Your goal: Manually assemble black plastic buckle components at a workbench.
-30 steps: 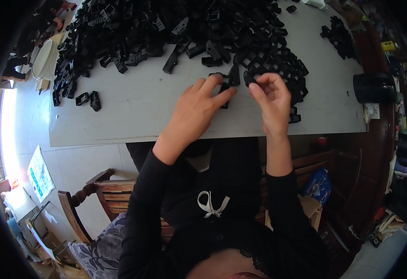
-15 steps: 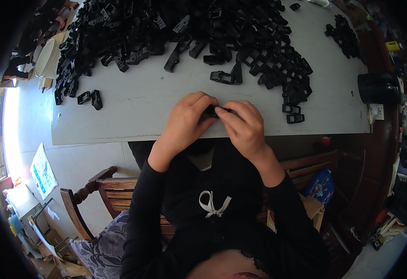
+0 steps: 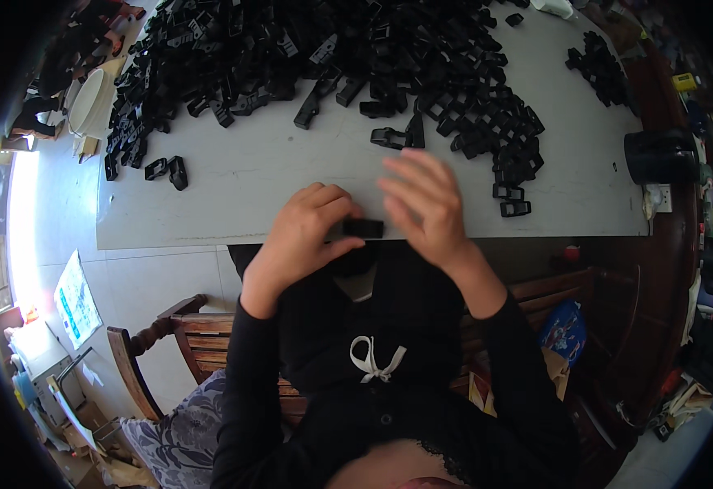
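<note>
Close to the table's front edge, my left hand (image 3: 301,232) pinches a small black plastic part (image 3: 365,228) between thumb and fingers. Part of that piece is hidden by the hand. My right hand (image 3: 430,208) is lifted just to its right, apart from the piece, with fingers stretched out and slightly blurred; it holds nothing that I can see. Just beyond my right fingertips lies a pair of black plastic parts (image 3: 389,138), one frame-shaped, one long and narrow. A large heap of similar black parts (image 3: 283,49) covers the far side of the table.
The pale grey table (image 3: 234,183) ends right in front of my body. Two loose black parts (image 3: 177,173) lie at its left, and a smaller black pile (image 3: 605,69) at the far right. A black cylindrical container (image 3: 662,156) stands by the right edge. A wooden bench (image 3: 209,334) is behind me.
My hands were together on a small black part. The right hand has let go and moved away, opening; the left hand has drawn nearer to me with the part.
</note>
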A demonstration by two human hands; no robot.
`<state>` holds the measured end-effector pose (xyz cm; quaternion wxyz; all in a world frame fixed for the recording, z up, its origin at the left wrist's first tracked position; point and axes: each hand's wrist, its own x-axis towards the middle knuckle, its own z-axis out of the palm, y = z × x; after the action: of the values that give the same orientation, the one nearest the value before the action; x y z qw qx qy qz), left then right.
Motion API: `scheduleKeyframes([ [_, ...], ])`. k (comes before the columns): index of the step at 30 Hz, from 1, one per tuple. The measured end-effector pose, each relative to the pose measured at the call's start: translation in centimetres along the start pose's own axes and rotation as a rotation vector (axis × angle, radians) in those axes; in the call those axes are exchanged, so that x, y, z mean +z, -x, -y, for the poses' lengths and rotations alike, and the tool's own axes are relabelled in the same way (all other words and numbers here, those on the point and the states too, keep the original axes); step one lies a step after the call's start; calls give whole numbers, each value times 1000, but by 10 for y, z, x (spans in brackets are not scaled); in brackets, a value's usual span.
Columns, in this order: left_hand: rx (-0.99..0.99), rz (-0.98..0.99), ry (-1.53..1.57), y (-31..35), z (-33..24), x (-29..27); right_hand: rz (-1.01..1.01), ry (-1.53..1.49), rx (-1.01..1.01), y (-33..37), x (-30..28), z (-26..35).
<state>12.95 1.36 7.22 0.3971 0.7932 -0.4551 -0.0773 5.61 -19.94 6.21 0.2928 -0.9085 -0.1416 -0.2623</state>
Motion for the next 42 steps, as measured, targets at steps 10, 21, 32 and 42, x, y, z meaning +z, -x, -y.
scheduleKeyframes([
  [10, -426, -555, -426, -53, 46, -12, 112, 458, 108, -83, 46, -29],
  [21, -217, -206, -312, -16, 4, -4, -98, -280, 371, -28, 3, 6],
  [32, -114, -220, 21, -6, 7, 14, 39, -300, 113, -18, 18, 17],
  [42, -90, -255, 60, -2, 10, 19, 31, -259, -33, -23, 34, 21],
])
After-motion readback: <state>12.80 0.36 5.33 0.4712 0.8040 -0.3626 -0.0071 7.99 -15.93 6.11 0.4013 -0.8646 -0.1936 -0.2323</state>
